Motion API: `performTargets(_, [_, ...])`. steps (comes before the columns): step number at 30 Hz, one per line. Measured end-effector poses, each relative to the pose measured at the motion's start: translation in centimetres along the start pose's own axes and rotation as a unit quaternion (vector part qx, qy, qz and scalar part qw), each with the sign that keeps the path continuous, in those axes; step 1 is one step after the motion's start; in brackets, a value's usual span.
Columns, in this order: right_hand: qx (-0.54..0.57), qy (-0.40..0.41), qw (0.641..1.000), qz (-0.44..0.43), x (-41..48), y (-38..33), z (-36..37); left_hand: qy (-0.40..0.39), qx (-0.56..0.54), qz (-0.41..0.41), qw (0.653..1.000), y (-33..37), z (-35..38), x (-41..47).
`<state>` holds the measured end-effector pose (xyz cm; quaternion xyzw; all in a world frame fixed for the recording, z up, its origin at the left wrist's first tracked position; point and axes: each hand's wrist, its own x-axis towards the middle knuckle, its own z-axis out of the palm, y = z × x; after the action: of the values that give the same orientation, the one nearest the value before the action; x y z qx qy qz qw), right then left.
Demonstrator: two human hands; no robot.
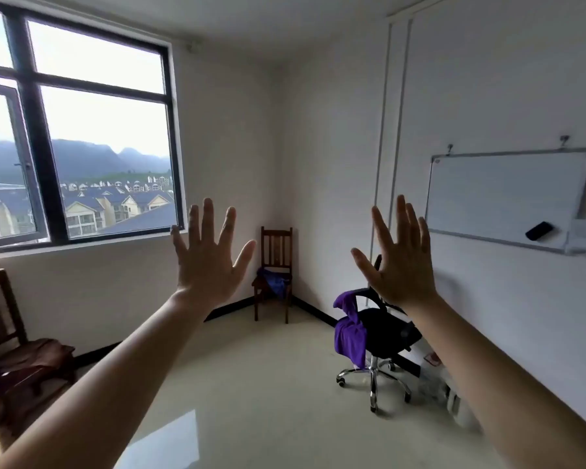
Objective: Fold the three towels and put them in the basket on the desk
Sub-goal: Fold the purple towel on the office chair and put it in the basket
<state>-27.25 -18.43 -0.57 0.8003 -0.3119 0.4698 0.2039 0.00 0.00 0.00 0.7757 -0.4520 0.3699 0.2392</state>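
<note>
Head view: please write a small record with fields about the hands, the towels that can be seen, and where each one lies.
left hand: raised, fingers spread, holds nothing
right hand: raised, fingers spread, holds nothing
purple towel: unfolded, draped over the black office chair
blue towel: crumpled on the wooden chair in the corner
third towel: cannot tell
basket, desk: not in view

Pale cream floor: hard, smooth, glossy, mirrors window light. Purple cloth towel: soft, matt. Black swivel office chair: matt fabric seat, shiny chrome metal base. Dark brown wooden corner chair: varnished, low sheen. Crumpled blue cloth: matt. White rectangular whiteboard on my right: smooth, silvery metal frame.
</note>
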Motion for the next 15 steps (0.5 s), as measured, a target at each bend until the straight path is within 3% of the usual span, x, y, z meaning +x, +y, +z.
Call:
performTargets(2, [-0.002,-0.012,1.0,0.003,-0.7,0.1,1.2,-0.029,-0.007,-0.015,0.999,0.3,1.8,0.0])
performTargets(7, [-0.027,-0.096,0.995,-0.001,-5.8,3.4,7.5,-0.109,-0.009,0.042,0.993,3.4,10.1,-1.2])
performTargets(15, [-0.038,-0.144,0.987,0.061,-8.4,14.0,20.7,-0.202,0.006,0.133,0.97,10.8,26.7,3.2])
